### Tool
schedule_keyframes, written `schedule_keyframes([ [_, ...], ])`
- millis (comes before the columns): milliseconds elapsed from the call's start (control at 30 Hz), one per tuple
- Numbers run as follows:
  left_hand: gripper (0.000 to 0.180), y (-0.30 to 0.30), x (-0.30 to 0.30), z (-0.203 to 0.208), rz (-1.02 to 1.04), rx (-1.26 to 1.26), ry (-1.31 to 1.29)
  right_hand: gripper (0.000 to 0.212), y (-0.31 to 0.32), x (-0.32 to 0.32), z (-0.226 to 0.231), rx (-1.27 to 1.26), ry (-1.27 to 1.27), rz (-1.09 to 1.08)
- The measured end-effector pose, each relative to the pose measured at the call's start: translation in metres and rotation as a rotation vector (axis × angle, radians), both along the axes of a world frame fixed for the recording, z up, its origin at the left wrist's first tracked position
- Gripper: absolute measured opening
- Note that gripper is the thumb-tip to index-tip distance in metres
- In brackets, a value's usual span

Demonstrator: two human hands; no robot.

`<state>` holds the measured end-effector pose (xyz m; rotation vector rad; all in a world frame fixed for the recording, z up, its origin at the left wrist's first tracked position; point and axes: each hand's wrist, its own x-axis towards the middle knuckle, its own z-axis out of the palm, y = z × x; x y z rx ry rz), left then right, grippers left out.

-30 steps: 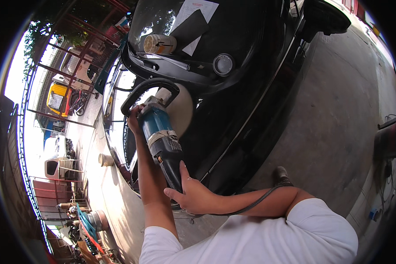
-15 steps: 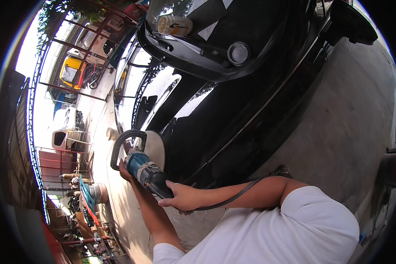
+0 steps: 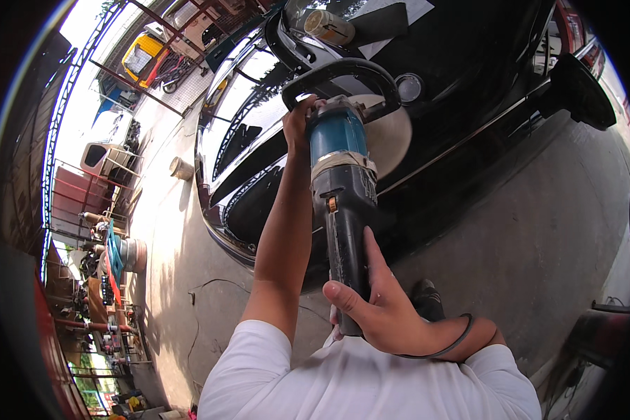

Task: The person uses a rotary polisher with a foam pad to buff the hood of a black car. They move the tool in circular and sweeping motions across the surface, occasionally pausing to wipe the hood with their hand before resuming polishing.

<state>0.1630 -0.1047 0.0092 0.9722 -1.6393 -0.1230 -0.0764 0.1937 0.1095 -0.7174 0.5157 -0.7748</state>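
Note:
I hold a teal and black electric polisher (image 3: 339, 136) over the glossy black car (image 3: 427, 161). My left hand (image 3: 299, 124) grips its front end beside the black loop handle (image 3: 350, 68), fingers partly hidden behind the tool. My right hand (image 3: 388, 308) is wrapped round the black rear grip, with a finger stretched along its side. The round pale polishing pad (image 3: 395, 140) shows past the tool head, against the car's front; whether it touches the paint I cannot tell. A dark cord (image 3: 448, 343) loops over my right wrist.
An open tub (image 3: 329, 28) and dark and white sheets lie at the windscreen, with a round lid (image 3: 409, 87) near its base. The car's side mirror (image 3: 577, 91) juts out right. A small bucket (image 3: 182, 168) stands on the floor left; a thin cable (image 3: 220, 281) crosses the concrete.
Both hands have carried the polisher right and farther forward, from the car's front corner to over the bonnet. It now points nearly straight ahead. The view has shifted too.

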Motion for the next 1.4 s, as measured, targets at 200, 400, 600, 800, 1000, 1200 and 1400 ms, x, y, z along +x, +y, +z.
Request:
schedule_keyframes([
  [200, 0.028, 0.038, 0.117, -0.008, 0.103, 0.307, 0.245, 0.102, 0.019, 0.083, -0.023, -0.029, 0.048, 0.024],
  [400, 0.039, 0.122, 0.259, -0.015, 0.259, 0.637, 0.942, 0.081, -0.014, 0.155, -0.066, -0.068, 0.07, 0.26],
  [600, 0.042, 0.179, 0.327, -0.012, 0.537, 0.572, 0.832, 0.061, -0.025, 0.178, -0.083, -0.08, -0.006, 0.458],
  [800, 0.045, 0.114, 0.175, 0.008, 0.47, 0.611, 0.592, 0.106, -0.05, 0.061, -0.057, -0.195, 0.088, 0.387],
  [1000, 0.033, 0.001, 0.082, -0.004, 0.292, 0.44, 0.088, 0.112, -0.082, -0.033, -0.03, -0.164, 0.17, 0.274],
  [1200, 0.021, -0.044, 0.075, -0.018, 0.432, 0.204, 0.091, 0.107, -0.126, -0.051, -0.051, -0.161, 0.045, 0.22],
  [1400, 0.021, 0.05, 0.12, -0.009, 0.676, 0.329, 0.748, 0.078, -0.159, -0.049, -0.057, -0.04, -0.083, 0.449],
])
